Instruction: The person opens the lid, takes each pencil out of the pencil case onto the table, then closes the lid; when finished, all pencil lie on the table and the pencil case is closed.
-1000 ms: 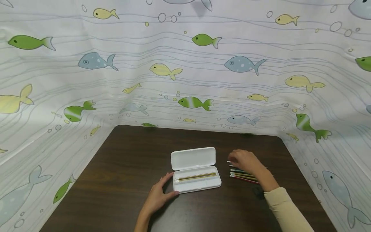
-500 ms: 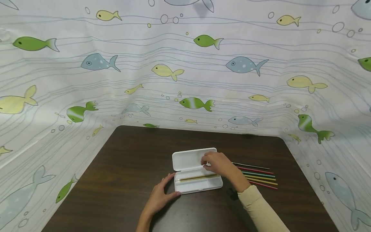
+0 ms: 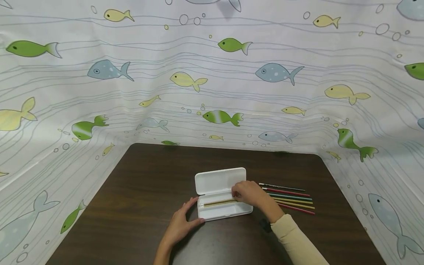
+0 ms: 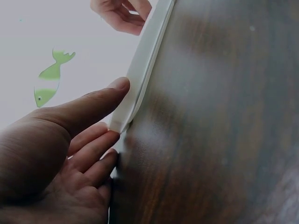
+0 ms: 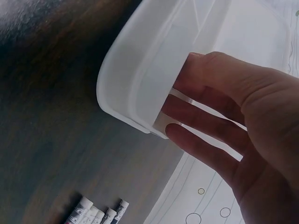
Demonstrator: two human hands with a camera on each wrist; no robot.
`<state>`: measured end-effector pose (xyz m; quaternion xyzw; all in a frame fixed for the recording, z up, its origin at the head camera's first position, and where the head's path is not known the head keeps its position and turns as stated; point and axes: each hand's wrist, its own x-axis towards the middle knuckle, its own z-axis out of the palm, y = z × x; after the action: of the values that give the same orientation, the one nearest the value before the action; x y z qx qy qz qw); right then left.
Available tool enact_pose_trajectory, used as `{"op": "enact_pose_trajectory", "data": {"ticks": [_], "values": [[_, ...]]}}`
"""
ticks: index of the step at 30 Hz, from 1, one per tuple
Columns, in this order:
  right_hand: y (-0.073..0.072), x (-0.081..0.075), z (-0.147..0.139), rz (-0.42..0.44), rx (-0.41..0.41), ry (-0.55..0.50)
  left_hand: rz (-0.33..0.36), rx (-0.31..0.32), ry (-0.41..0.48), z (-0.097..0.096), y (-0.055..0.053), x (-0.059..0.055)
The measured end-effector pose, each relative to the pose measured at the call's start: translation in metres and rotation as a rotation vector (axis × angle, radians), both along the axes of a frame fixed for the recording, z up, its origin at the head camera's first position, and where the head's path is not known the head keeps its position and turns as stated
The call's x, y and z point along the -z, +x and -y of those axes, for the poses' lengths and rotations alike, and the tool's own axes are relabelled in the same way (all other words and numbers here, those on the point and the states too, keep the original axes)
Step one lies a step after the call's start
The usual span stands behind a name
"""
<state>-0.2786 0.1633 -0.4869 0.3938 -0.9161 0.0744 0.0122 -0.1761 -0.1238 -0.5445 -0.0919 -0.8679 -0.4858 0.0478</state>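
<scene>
A white rectangular plastic case (image 3: 220, 211) lies open at the centre of a dark brown wood-grain table (image 3: 149, 176), its lid tilted up behind it. Slim gold-toned pencils (image 3: 215, 202) lie lengthwise inside. The left hand (image 3: 179, 225) is spread wide at the case's left end, thumb and fingers touching it. The right hand (image 3: 249, 192), its fingers bent, is over the right part; whether it pinches anything I cannot tell. Just right lies a row of dark, red, teal and yellow pencils (image 3: 291, 197), any lettering too small to read. Fish-printed white sheeting (image 3: 149, 66) surrounds the table.
</scene>
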Motion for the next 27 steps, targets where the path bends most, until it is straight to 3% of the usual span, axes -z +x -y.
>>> {"op": "enact_pose_trajectory", "data": {"ticks": [17,27], "values": [[-0.002,0.008,0.002,-0.058,0.000,0.031,0.003,0.000,-0.002,0.001,0.000,0.000],[-0.006,-0.005,-0.003,-0.083,0.014,-0.004,-0.013,0.000,-0.010,0.000,0.000,0.000]]}}
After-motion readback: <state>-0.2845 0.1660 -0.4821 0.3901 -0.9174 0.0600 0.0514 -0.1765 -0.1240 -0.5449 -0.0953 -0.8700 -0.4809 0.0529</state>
